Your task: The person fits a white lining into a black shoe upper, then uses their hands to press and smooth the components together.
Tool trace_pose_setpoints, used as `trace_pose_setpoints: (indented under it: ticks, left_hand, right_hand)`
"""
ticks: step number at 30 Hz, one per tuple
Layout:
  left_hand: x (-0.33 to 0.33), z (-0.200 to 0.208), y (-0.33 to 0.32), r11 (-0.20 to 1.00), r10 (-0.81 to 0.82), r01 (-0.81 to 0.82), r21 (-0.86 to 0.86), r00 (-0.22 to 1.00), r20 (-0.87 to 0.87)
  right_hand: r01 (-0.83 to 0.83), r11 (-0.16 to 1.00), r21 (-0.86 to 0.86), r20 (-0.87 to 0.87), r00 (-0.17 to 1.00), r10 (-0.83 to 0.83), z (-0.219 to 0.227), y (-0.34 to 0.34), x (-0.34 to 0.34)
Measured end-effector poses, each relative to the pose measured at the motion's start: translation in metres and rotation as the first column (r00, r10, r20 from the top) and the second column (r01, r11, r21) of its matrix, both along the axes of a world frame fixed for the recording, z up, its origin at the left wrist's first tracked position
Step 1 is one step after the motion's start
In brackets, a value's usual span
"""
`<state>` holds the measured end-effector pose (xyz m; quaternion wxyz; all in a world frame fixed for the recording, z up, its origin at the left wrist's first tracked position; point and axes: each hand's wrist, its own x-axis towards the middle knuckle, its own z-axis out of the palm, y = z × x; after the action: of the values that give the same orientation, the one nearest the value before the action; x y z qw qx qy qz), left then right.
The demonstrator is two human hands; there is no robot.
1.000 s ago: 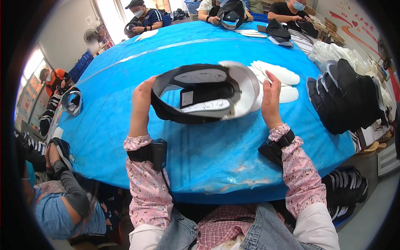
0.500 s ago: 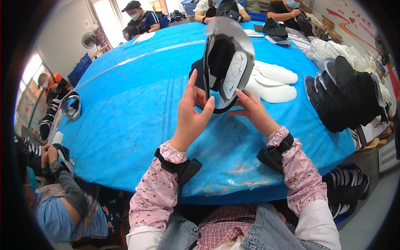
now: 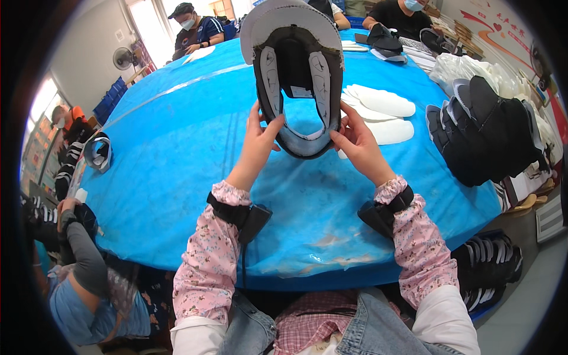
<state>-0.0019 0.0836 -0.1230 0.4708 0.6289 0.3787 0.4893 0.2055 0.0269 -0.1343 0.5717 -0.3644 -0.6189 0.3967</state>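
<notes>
Pinching oval, hollow black-and-grey shoe upper [image 3: 296, 64]; left fingers [image 3: 253, 125], right fingers [image 3: 356, 122] closed on smooth curved collar [image 3: 306, 144]

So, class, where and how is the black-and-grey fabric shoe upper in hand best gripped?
Grip the shoe upper by both sides of its rounded grey collar, likely from the person's side: that end hangs nearest, between left hand and right hand, with the broad grey flap pointing away.

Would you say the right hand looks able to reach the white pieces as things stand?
Probably yes: the white pieces lie uncovered near the right hand, though it holds the shoe upper.
</notes>
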Motion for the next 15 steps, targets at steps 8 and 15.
trace_pose_setpoints:
  ticks: [8, 15]
  left_hand:
    - [0.001, -0.024, -0.005, 0.878, 0.171, -0.136, 0.459, 0.985, -0.035]
    - [0.008, -0.011, -0.019, 0.875, 0.074, -0.094, 0.475, 0.995, 0.060]
  right_hand:
    - [0.062, 0.992, 0.112, 0.165, 0.983, -0.080, -0.006, -0.004, -0.002]
    - [-0.026, 1.000, 0.009, 0.079, 0.997, 0.025, -0.016, -0.004, 0.000]
